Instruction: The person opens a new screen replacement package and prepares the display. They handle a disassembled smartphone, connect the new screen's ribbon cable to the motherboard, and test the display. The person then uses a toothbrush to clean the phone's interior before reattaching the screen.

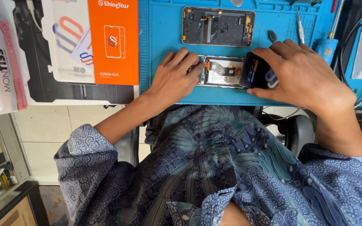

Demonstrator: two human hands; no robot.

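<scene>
Blue mat (164, 33): my workspace.
Left hand (174, 77): fingers flat, pressing the phone panel (225, 71).
Right hand (304, 75): pinching its dark screen end (257, 73).

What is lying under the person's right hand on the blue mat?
Under the right hand a dark screen panel shows, overlapping the opened phone part that the left hand steadies on the blue mat. The palm hides the panel's far edge.

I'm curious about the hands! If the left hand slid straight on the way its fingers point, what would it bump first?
The left hand points up and to the right, fingertips on the small phone part. Sliding on, it would likely meet the opened phone frame farther up the blue mat.
</scene>
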